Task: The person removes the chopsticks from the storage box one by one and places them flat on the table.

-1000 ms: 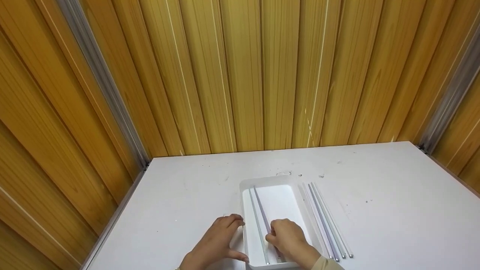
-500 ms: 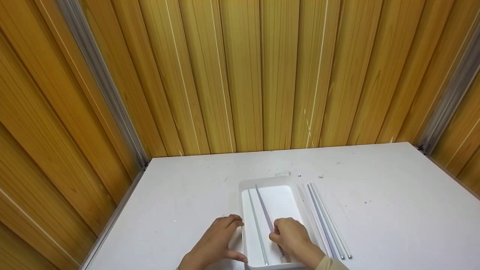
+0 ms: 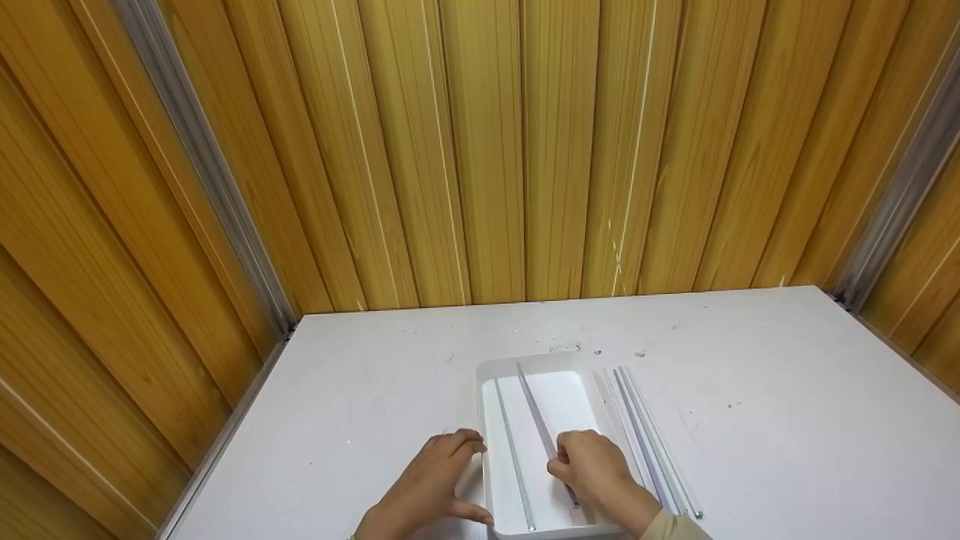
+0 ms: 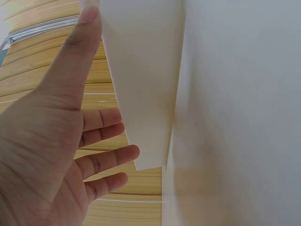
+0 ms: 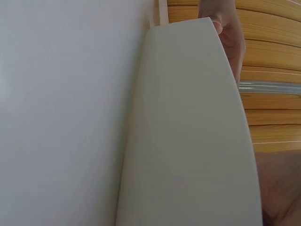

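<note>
In the head view my right hand (image 3: 596,469) pinches a purple chopstick (image 3: 534,405) over the inside of a white rectangular tray (image 3: 487,450). Its silver butt end shows below the fingers, and its thin tip points away toward the tray's far wall. A pale green chopstick (image 3: 512,446) lies along the tray's left side. My left hand (image 3: 431,480) rests against the left rim, thumb at the near left corner. In the left wrist view its fingers (image 4: 108,162) are extended at the tray's outer wall (image 4: 146,84). The tray's wall (image 5: 188,127) hides the held chopstick in the right wrist view.
Several pastel chopsticks (image 3: 651,435) lie side by side on the white table (image 3: 360,375), just right of the tray. Small dark marks dot the tabletop beyond it. Wood-patterned panels (image 3: 555,150) and metal posts (image 3: 202,150) stand behind and at the sides.
My right hand has shifted right and slightly away inside the tray, carrying the purple chopstick away from the green one. The left hand has stayed at the rim.
</note>
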Demonstrator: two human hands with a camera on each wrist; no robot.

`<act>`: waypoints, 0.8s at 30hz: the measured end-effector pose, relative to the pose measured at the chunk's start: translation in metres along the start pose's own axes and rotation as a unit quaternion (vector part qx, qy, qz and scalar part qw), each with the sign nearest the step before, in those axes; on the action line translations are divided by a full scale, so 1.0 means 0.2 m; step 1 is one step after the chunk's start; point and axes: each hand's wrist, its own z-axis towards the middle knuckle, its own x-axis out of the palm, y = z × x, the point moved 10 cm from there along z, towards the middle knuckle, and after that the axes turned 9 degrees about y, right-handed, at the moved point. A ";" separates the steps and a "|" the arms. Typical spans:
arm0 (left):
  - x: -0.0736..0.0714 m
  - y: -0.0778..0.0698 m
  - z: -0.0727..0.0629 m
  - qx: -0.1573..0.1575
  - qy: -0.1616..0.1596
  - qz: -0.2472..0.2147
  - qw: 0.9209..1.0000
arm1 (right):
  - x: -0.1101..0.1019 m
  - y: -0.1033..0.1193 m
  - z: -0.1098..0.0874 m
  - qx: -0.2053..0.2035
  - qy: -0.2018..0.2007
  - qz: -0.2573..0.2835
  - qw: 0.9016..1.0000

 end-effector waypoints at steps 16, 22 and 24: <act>-0.01 0.00 -0.01 0.000 0.004 -0.014 1.000 | -0.10 -0.10 -0.04 0.054 -0.021 -0.017 0.998; -0.01 0.00 -0.01 -0.001 0.008 -0.020 1.000 | -0.12 -0.14 -0.04 0.066 -0.018 -0.015 0.998; 0.00 0.00 -0.01 -0.002 0.011 -0.022 1.000 | -0.13 -0.15 -0.05 0.069 -0.021 -0.018 0.997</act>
